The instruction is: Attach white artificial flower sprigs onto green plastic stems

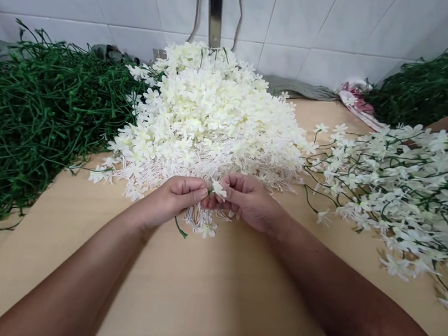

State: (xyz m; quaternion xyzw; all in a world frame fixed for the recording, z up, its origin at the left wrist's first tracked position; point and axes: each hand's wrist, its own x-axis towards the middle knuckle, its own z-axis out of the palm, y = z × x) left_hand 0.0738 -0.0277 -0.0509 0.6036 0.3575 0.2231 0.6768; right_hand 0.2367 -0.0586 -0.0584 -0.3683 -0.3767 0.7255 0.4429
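Observation:
My left hand [183, 195] pinches a green artificial stem [181, 229], whose lower end hangs below the fingers. My right hand [245, 198] is closed on a white artificial flower [218, 189], right against the left fingertips. Stem and flower meet between the two hands; the fingers partly hide the joint. Just behind the hands rises a big heap of loose white flowers [216, 105] with thin pale stalks. A few of these blossoms lie under and in front of my fingers.
To the left spreads a large pile of green stems [50, 91]. Flowers on green stems [406, 189] lie at the right. More green stems [442, 83] sit back right, by a red and white cloth [358, 101]. A tiled wall [301, 16] closes the cardboard-coloured table [196, 298].

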